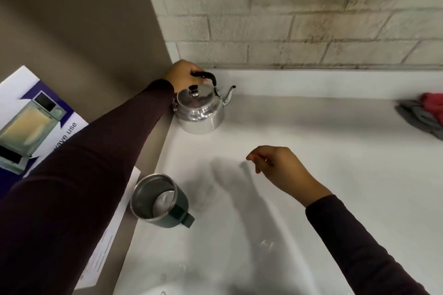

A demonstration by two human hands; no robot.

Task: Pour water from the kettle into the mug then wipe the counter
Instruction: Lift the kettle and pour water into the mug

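Mug nearer than left hand

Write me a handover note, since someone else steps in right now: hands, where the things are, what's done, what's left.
Left hand: closed on the handle of the kettle, which stands at the back left of the counter.
Right hand: empty, open, hovering above the counter.
Mug: upright near the counter's left edge, nearer than the kettle; whether it holds water is unclear.
Cloths: lying at the far right.
Done: kettle gripped; pouring cannot be confirmed.
Left: pour if needed, then wipe; droplets show near the front.
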